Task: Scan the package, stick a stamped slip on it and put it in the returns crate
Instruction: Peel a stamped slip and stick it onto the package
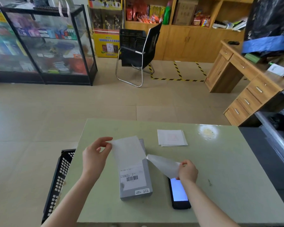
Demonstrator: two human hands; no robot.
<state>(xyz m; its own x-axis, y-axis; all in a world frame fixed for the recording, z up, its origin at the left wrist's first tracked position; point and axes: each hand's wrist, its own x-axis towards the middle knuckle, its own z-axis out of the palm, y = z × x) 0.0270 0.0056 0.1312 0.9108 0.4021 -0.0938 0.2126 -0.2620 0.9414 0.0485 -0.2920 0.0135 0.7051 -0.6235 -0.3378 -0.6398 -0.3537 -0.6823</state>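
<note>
A grey package [138, 192] with a barcode label lies on the green table [220, 161]. My left hand [95, 154] pinches the far left corner of a white slip [128, 153] held over the package's far half. My right hand [187, 171] pinches a curled white backing sheet [164, 164] that peels off the slip's near right corner. Below that hand, on the table to the package's right, a black handheld scanner [179, 194] lies with its screen lit. A black perforated crate [59, 181] stands on the floor against the table's left edge.
A small stack of white slips [171, 138] lies on the table farther back. A worn patch [207, 131] marks the table top at back right. A dark counter [269, 153] borders the table on the right. Across the open floor stand a black chair [138, 53] and a glass cabinet [47, 45].
</note>
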